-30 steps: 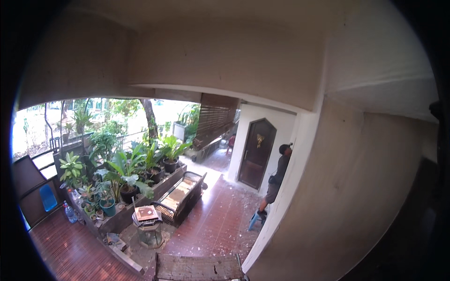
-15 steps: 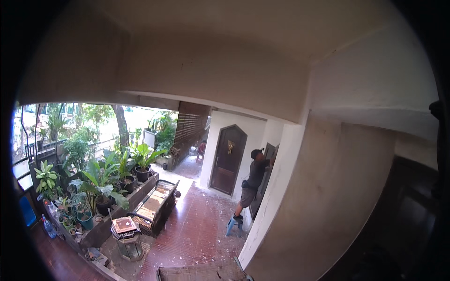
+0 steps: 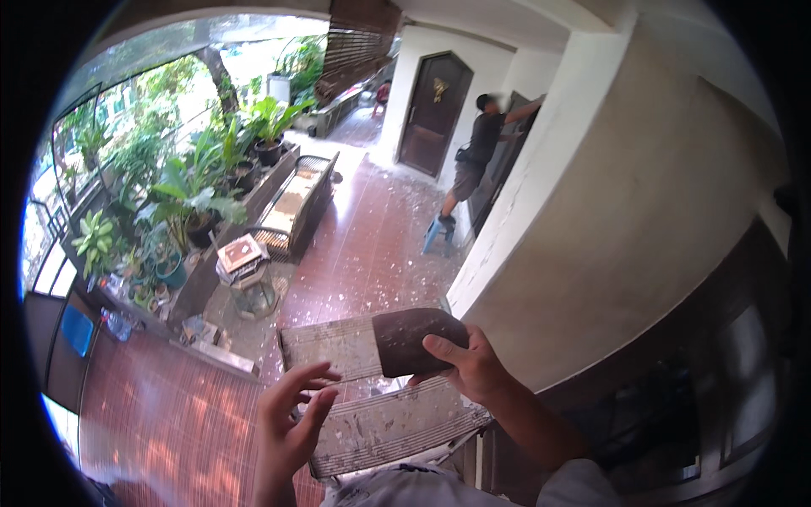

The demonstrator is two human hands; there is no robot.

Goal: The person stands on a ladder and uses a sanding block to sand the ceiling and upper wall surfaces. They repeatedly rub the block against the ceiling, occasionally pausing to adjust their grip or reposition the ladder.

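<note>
My right hand grips the right end of a dark brown, curved sheet, which looks like sandpaper. The thumb lies on top and the fingers are mostly hidden beneath. My left hand is open, its fingers apart and slightly curled, a little left of the sheet with nothing in it. Below the hands are two paint-splattered treads with ridged edges, apparently of a stepladder: the far tread lies beneath the sheet, the near tread closer to my body.
Another person stands on a blue stool by the right wall, arms raised to a dark door. White chips litter the red tiled floor. At left are a bench, a small table and potted plants. A pale wall rises right.
The view has tipped down from the ceiling and wall. Both my hands, the dark sheet and more of the treads have come into sight. The other person's arm reaches out farther.
</note>
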